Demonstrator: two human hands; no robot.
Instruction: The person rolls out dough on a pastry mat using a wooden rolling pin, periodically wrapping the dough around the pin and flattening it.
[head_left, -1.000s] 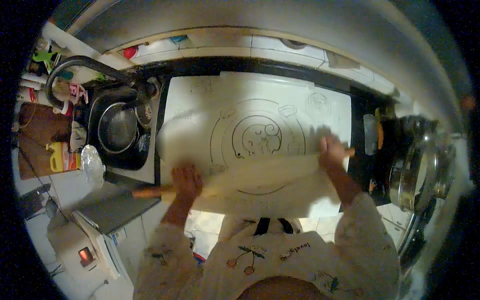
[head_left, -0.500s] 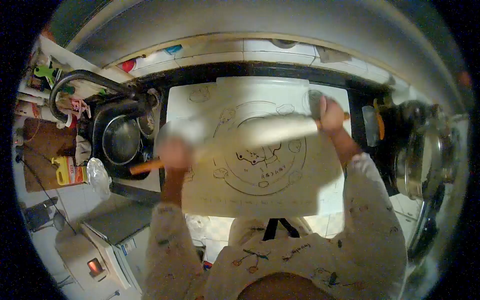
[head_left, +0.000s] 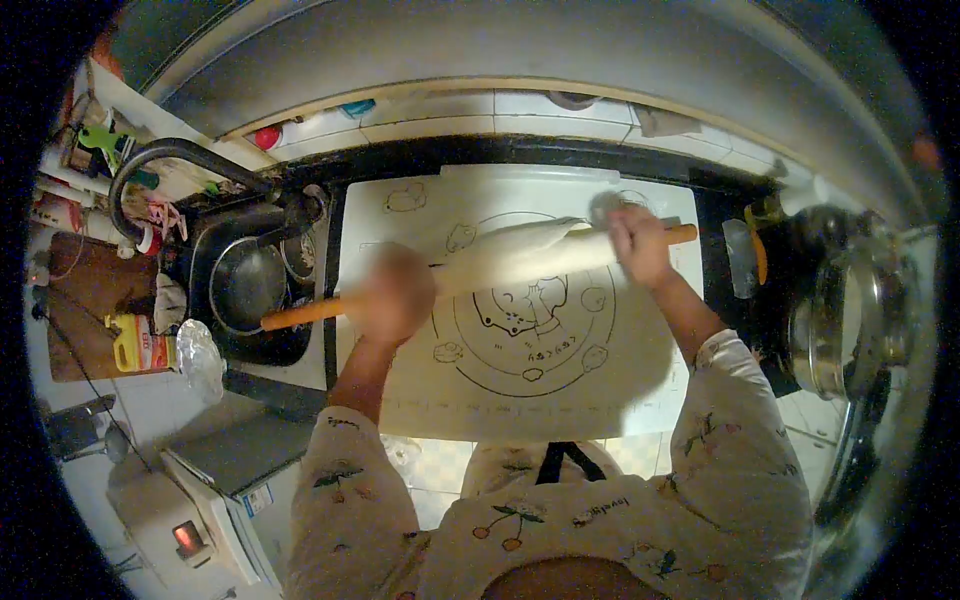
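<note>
Since the earlier frame, the hands have drawn closer together along the pin (head_left: 305, 314), the left hand (head_left: 397, 298) shifting inward from its end and the right hand (head_left: 643, 248) inward from the other. The dough (head_left: 520, 255) lies between them, wound about the pin in a pale roll, with a loose edge on its far side. Both bare ends of the pin stick out past the hands, and the pin lies aslant, its right end farther from the person. Both hands lie over the pin; the left is blurred, and I cannot tell whether the fingers of either close round it or only press. The step in hand looks like rolling the dough around the pin; the next move, I judge, calls for even pressure from both sides and a straighter pin, so that the roll stays level. Below is the printed mat (head_left: 500, 425), its ring and face drawing partly hidden by the roll, spread over the dark surface (head_left: 712, 255). Farther left, the sink (head_left: 200, 235) holds a pan (head_left: 248, 285) beneath a curved tap (head_left: 120, 190), with a yellow bottle (head_left: 128, 345) beyond; a metal pot (head_left: 815, 340) stands at the far right.
</note>
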